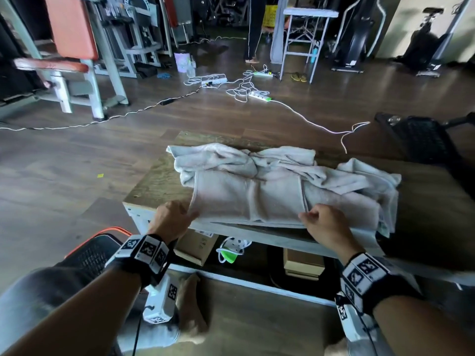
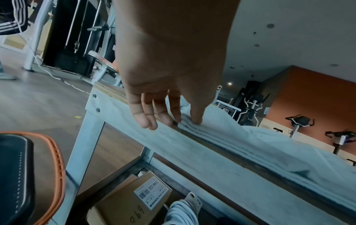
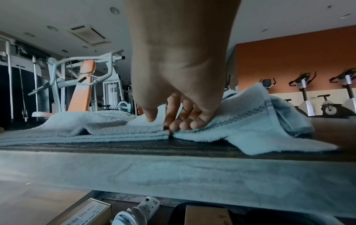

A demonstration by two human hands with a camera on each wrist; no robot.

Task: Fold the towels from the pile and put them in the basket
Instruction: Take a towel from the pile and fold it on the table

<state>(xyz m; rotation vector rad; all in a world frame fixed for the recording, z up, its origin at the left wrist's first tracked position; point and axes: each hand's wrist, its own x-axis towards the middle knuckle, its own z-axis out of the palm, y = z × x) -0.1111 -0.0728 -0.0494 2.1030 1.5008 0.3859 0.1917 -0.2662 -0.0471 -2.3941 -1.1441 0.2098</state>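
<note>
Orange-rimmed object point(image 2: 17, 175) cut off at left edge; box label point(image 2: 152, 196) blurred.

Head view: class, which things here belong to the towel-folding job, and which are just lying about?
Job: half-folded towel, towel pile, table, orange-rimmed basket, left hand, right hand.
Lying about: extension leads, cardboard box, weight machine, sandals.

We hold both forearms forward, side by side, palms down. Our left hand point(image 1: 172, 219) lays its thumb on the near left corner of the folded towel point(image 1: 246, 201) with the index finger against the edge (a light pinch, as far as we can tell); its other fingers hang nearly straight. Our right hand point(image 1: 327, 226) curls its fingertips onto the near right corner, thumb set apart.
</note>
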